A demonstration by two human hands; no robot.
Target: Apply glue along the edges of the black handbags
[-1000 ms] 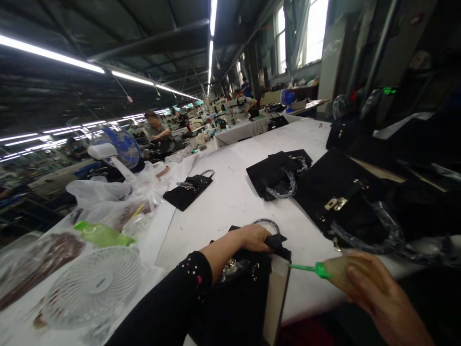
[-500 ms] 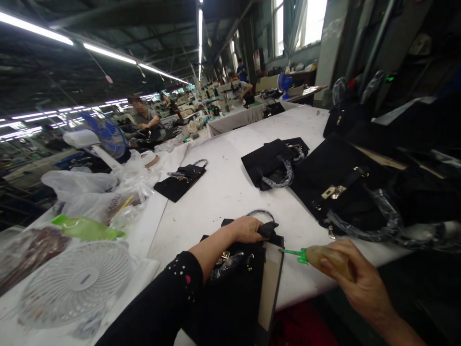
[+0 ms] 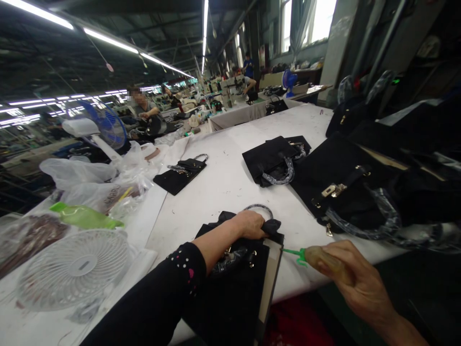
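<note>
Strip-lit workshop, pale worktable (image 3: 223, 192): green nozzle (image 3: 292, 251) beside the edge of a black bag (image 3: 230, 298)

From where I am standing, the black bag is resting at the worktable's near edge, its beige side panel (image 3: 268, 283) showing along the right. Across the bag's top, the left hand (image 3: 250, 224) is lying with bent fingers gripping loose black fabric beside a wrapped handle (image 3: 264, 207). Right of the bag, the right hand (image 3: 351, 269) is holding a brownish bottle (image 3: 322, 259), fingers closed around it; the nozzle is pointing at the bag's upper right corner, though whether it is touching I cannot tell. Beyond the bag to the right, a larger bag (image 3: 345, 187) is lying; left of the bag, a white fan (image 3: 81, 266) is sitting.

Judging by this pose, the nozzle could be slipping off so narrow an edge and marking the dark face; uneven squeezing could be releasing excess contents; a loosening left grip could be letting fabric fall across the panel.
</note>
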